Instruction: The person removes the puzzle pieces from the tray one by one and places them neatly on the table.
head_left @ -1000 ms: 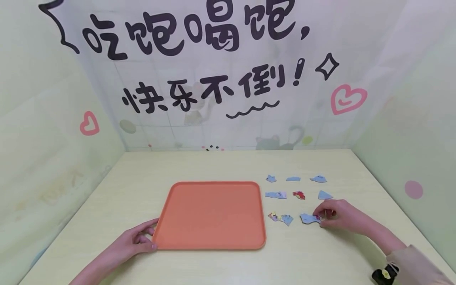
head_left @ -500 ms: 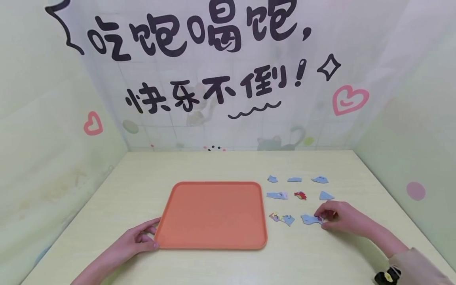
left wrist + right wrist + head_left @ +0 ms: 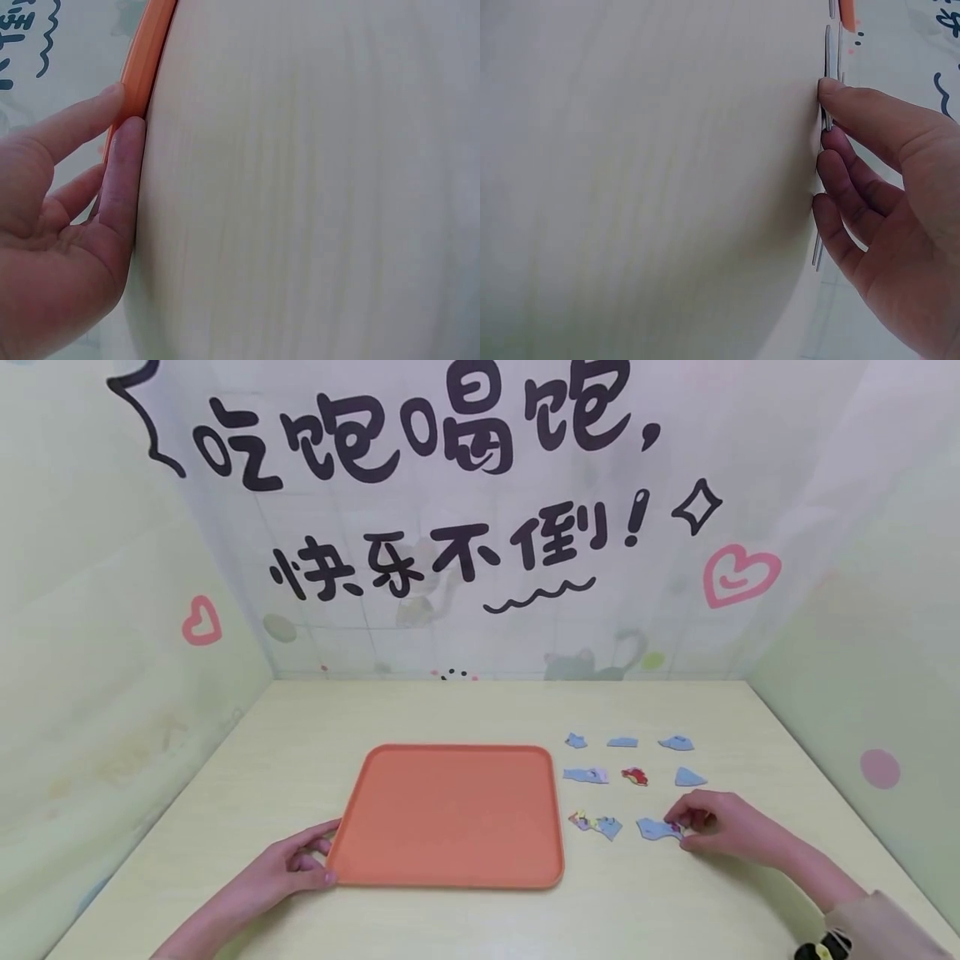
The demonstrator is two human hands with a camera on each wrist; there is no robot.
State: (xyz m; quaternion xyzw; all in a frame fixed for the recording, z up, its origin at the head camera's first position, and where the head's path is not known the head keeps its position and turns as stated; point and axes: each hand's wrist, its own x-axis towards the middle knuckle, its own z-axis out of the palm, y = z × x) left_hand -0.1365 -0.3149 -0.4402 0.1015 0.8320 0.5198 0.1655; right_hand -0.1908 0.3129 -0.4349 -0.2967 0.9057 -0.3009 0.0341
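Observation:
An orange rectangular tray (image 3: 450,814) lies flat on the table. My left hand (image 3: 288,864) holds its near left corner, thumb at the front and fingers along the left side. In the left wrist view, the fingertips press against the orange rim (image 3: 141,75). My right hand (image 3: 731,827) pinches the right end of a light-blue puzzle piece (image 3: 654,829) between thumb and fingers, low over the table. The right wrist view shows this piece (image 3: 829,56) edge-on as a thin sliver. The fingers hide its right end.
Several other flat puzzle pieces lie in loose rows right of the tray, among them a red one (image 3: 635,776), a blue triangle (image 3: 690,776) and a multicoloured one (image 3: 596,824). A printed wall (image 3: 450,635) stands behind the table, with side walls left and right.
The whole scene has shifted slightly right and down as the head camera moves. Both hands keep the same hold, and the tray and pieces stay in place.

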